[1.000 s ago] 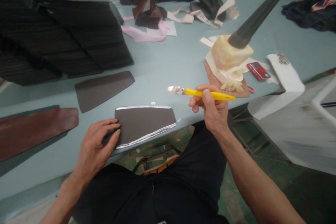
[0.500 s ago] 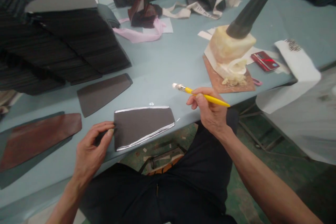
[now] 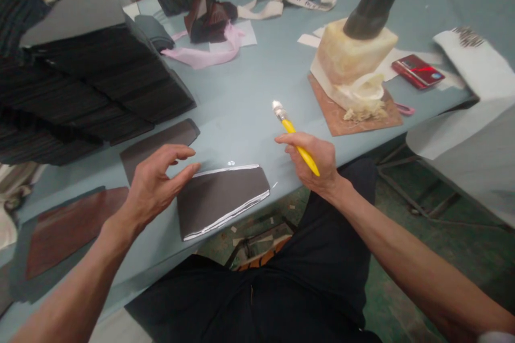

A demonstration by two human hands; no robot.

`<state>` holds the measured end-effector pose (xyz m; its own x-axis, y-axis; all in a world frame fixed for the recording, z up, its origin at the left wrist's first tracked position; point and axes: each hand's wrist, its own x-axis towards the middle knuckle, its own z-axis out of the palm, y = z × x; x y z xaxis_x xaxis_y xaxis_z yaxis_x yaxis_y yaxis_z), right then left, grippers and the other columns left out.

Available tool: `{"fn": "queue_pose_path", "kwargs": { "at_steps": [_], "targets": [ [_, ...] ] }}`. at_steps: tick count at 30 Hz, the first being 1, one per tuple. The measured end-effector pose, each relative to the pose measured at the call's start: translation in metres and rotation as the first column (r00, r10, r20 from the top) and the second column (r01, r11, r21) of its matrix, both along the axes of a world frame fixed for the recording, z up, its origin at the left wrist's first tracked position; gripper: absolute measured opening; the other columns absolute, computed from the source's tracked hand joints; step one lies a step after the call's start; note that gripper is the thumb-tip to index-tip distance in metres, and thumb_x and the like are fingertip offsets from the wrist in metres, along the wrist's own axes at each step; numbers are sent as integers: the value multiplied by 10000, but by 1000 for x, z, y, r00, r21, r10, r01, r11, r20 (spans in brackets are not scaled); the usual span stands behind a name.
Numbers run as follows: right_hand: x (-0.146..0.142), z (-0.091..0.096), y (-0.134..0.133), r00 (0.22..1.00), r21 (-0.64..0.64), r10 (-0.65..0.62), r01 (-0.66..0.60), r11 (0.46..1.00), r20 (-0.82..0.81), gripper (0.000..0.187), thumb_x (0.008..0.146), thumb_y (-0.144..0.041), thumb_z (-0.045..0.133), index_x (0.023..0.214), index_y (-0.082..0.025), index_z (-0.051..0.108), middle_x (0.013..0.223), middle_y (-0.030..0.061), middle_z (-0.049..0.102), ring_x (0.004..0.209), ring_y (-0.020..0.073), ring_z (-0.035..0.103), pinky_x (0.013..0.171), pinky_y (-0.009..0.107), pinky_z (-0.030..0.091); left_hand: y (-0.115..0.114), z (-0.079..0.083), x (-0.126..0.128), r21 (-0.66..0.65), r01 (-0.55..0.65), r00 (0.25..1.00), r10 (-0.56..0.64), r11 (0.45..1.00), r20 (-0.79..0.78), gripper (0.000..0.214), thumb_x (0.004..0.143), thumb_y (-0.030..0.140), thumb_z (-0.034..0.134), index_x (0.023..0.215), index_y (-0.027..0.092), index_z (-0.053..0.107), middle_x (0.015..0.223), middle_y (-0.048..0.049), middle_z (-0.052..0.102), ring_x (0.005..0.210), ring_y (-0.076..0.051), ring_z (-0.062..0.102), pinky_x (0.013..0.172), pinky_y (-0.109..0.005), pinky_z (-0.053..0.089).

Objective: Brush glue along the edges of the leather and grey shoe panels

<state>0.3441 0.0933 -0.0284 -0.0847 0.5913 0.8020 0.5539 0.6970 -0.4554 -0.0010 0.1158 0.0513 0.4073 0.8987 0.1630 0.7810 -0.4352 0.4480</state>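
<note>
My right hand grips a yellow-handled brush, its tip coated white and pointing away from me over the table. My left hand hovers with thumb and fingers apart, holding nothing. Under and right of it lies a dark brown panel at the table's front edge, with white strips of paste along its two long sides. Beyond my left hand another dark panel is partly hidden. A reddish-brown panel on a dark sheet lies at the left, beside my forearm.
Tall stacks of black panels stand at the back left. A yellowish block with a thick black rod rests on a brown board. Right of it lie a red box and white sheets. A pink strip lies behind.
My left hand has let go of the panel's left edge and risen forward, fingers spread. The brush in my right hand has turned to point more forward. The view has shifted slightly.
</note>
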Motion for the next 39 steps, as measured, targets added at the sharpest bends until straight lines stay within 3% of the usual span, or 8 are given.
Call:
{"fn": "queue_pose_path", "kwargs": {
  "at_steps": [4,10,14,19,25,30,35,39],
  "targets": [
    [3,-2,3,998,25,-26,24,999,60,229,1044,-126,611,1237,-236,667,1157,88,837,1061,203,821,926,357,677,35,-9,8,-94,164,982,-171,982,-74,513,967,701,626,1156,231,702,1202,-95,745,1063,-268,717,903,-416,587],
    [7,-3,-7,982,-43,-97,105,994,164,235,1029,-128,623,1239,-229,658,1253,137,811,1134,236,807,936,368,673,50,-20,13,-154,228,941,-258,962,-219,686,960,824,500,1258,226,656,1318,-132,700,1151,-310,697,1015,-487,582],
    [8,-5,-11,978,-88,-105,123,988,182,257,1019,-119,628,1251,-229,647,1310,143,795,1170,245,796,942,374,673,56,-23,16,-113,297,891,-318,948,-323,724,986,823,419,1317,219,641,1348,-147,686,1210,-335,663,1034,-493,564],
    [7,-4,-13,971,-89,-125,146,985,203,280,992,-96,669,1235,-232,649,1325,129,794,1130,234,808,909,342,676,61,-27,19,-8,378,840,-347,926,-417,770,981,810,433,1359,173,641,1359,-182,686,1123,-347,635,1001,-500,544],
    [7,-3,-14,965,-131,-159,188,973,208,313,989,-140,698,1252,-298,640,1297,94,810,1083,226,821,876,336,684,60,-37,15,-18,339,876,-323,941,-358,769,944,841,478,1404,243,629,1407,-153,686,1147,-376,642,1030,-537,517],
    [7,-3,-15,958,-121,-174,205,971,226,348,987,-143,706,1277,-321,635,1302,81,812,1066,226,825,856,324,682,62,-40,16,18,299,890,-272,954,-367,893,853,933,500,1436,265,605,1556,-159,608,1326,-449,587,1123,-598,442],
    [7,-2,-15,951,-130,-182,220,967,250,304,996,-152,700,1239,-325,644,1285,76,816,1036,224,829,816,319,677,71,-37,24,56,327,877,-281,943,-390,1039,809,983,463,1562,267,480,1720,-189,423,1569,-522,353,1265,-659,261],
    [7,-2,-15,954,-142,-188,224,964,232,287,1000,-162,702,1229,-327,650,1266,72,820,1021,219,828,798,318,675,77,-39,35,-20,280,887,-266,960,-378,1159,724,1054,447,1622,320,418,1788,-150,311,1664,-518,155,1327,-673,131]
  ]
}}
